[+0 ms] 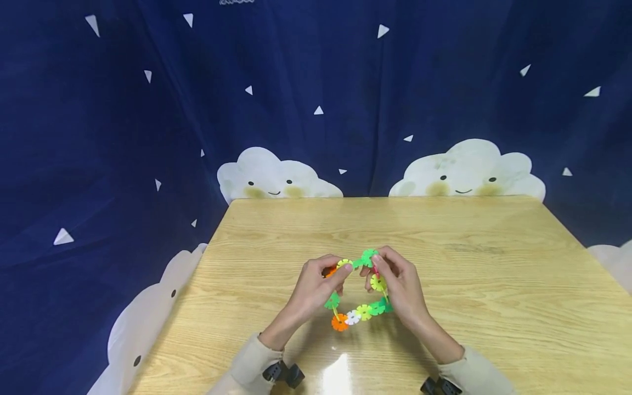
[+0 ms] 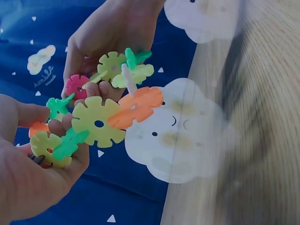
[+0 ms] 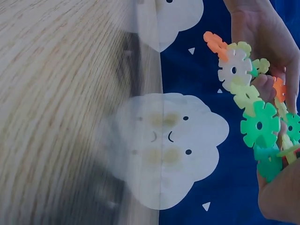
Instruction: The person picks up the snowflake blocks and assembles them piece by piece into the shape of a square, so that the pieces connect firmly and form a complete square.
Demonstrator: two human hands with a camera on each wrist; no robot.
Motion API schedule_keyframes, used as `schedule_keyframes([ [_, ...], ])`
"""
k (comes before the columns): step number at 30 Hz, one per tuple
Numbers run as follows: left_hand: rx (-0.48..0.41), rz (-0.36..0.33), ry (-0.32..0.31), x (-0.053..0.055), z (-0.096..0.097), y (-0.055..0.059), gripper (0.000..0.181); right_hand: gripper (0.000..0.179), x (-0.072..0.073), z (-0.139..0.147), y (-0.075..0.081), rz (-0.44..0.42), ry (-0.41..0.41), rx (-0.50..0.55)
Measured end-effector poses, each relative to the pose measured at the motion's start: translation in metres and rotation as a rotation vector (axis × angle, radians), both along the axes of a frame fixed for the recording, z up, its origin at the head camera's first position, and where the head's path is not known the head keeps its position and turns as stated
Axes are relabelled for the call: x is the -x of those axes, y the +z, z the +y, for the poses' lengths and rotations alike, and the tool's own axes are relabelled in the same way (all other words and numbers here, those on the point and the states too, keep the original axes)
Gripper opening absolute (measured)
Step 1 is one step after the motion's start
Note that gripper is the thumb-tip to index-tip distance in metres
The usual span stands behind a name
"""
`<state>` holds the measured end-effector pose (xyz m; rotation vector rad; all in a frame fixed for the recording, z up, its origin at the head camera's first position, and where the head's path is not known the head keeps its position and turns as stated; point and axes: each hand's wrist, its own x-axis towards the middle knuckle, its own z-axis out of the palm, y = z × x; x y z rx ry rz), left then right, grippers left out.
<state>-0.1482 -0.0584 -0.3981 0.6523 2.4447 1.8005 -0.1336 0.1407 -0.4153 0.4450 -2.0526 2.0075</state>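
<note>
Notched plastic snowflake discs are linked edge to edge in a loop held above the table. My left hand [image 1: 312,285] pinches the loop's far left part, thumb against a yellow disc [image 1: 345,264] beside an orange one. At the far right, my right hand [image 1: 404,282] grips it by a bright green disc [image 1: 369,257]. The near side hangs between the wrists: an orange disc [image 1: 339,322], a white disc [image 3: 234,70], then yellow and green ones. In the left wrist view, a pink disc [image 2: 77,87] shows by the right fingers. Palms hide some links.
The wooden table [image 1: 469,263] lies under both hands, with a bright glare spot at its near edge. Behind it hangs a dark blue curtain [image 1: 296,55] printed with clouds and white triangles. Black wrist cameras [image 1: 283,374] sit at the light sleeves.
</note>
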Motion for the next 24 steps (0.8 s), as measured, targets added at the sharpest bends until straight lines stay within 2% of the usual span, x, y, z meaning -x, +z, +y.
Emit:
schedule_keyframes([
  [5,-0.015,-0.044,-0.022,0.001,0.002,-0.001,0.020,0.026,-0.001,0.001,-0.002,0.007,0.012,-0.014],
  [11,-0.010,-0.055,-0.045,0.006,0.002,0.005,0.023,0.026,0.000,0.009,0.005,-0.017,0.048,-0.032],
  [14,-0.050,-0.084,-0.052,0.010,0.001,0.007,0.036,0.028,0.003,0.016,0.008,-0.076,0.024,-0.003],
  [19,-0.129,-0.183,-0.002,0.014,-0.004,0.000,0.046,0.035,0.007,0.027,0.007,-0.219,-0.063,0.124],
  [21,-0.145,-0.231,-0.002,0.014,-0.005,-0.006,0.042,0.033,0.009,0.032,0.004,-0.271,-0.089,0.178],
  [24,-0.146,-0.280,-0.034,0.016,-0.004,-0.013,0.031,0.026,0.013,0.037,-0.001,-0.336,-0.122,0.224],
])
